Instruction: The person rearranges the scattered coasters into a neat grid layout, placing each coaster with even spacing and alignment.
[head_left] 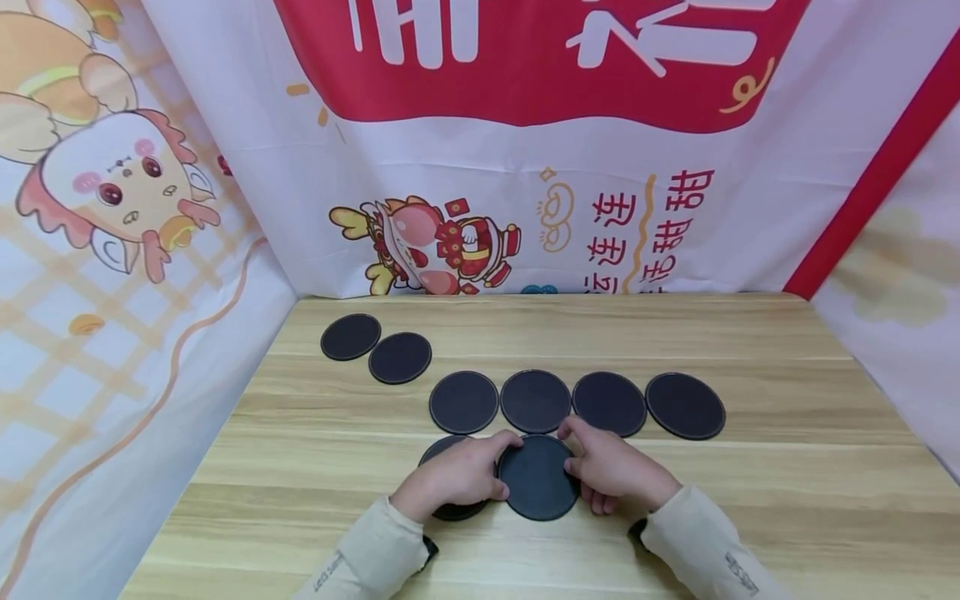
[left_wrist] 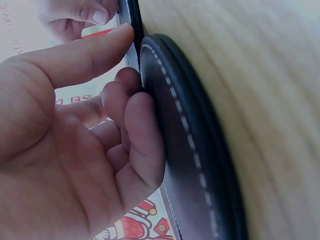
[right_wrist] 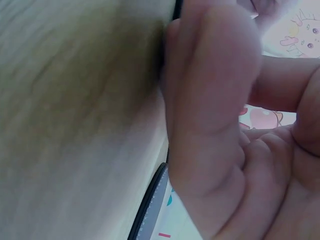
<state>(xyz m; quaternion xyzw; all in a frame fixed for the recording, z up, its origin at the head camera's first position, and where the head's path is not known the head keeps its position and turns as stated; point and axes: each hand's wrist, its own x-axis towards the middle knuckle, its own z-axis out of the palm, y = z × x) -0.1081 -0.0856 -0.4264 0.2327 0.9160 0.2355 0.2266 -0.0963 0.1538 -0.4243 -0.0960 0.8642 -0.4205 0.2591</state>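
Note:
A round black leather coaster (head_left: 538, 479) with stitched edging lies on the table between both hands. My left hand (head_left: 457, 477) holds its left rim with thumb and forefinger. The other fingers curl over a neighbouring coaster (left_wrist: 175, 135), which the hand partly covers in the head view. On the opposite side, my right hand (head_left: 617, 468) grips the right rim, its thumb at the edge and forefinger near the top. Its remaining fingers are curled by the tabletop. In the right wrist view the fingers hide most of the held coaster.
A row of several coasters (head_left: 535, 402) runs just beyond the hands. Two more coasters (head_left: 400, 357) lie farther back on the left. The wooden table (head_left: 787, 500) meets a printed cloth (head_left: 465, 167) at its back edge, with cloth on the left and right too.

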